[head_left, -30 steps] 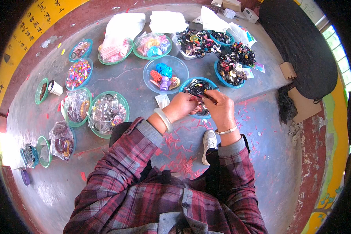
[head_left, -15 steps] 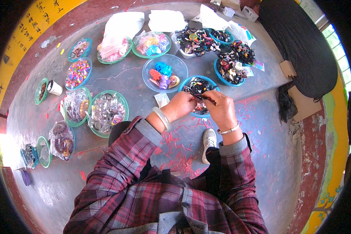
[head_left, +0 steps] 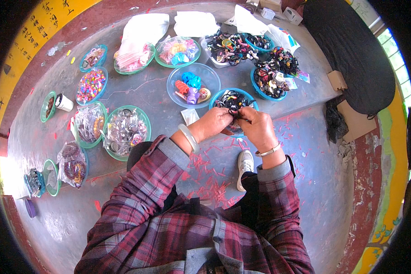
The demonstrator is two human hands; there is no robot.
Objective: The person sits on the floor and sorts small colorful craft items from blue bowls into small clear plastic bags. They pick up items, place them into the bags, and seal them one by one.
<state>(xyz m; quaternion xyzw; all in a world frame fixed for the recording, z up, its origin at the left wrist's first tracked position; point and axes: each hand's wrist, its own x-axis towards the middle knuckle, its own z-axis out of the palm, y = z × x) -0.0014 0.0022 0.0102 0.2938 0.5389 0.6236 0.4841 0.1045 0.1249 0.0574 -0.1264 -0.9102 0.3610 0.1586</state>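
My left hand [head_left: 211,125] and my right hand [head_left: 259,129] meet over the near side of a blue bowl [head_left: 253,99]. Both are closed, with thumbs and fingers pinching a small black hair tie [head_left: 233,112] between them. Part of the tie is hidden behind my fingertips. Inside the bowl lies a tangle of black hair ties [head_left: 233,99], with some light and coloured pieces among them. A pale bangle [head_left: 189,138] circles my left wrist, and a thin bracelet [head_left: 268,151] is on the right.
A clear basin [head_left: 171,93] with colourful items stands left of the bowl. Another blue bowl [head_left: 256,91] heaped with black hair ties is at the right. Farther left are a green bowl of bagged items [head_left: 147,119] and a bowl of coloured beads [head_left: 90,86]. Red scraps [head_left: 210,182] litter the floor.
My fingertips have shifted slightly, and the right hand has tilted a little. The black strands between them now look like a small loop. The bowls have not moved.
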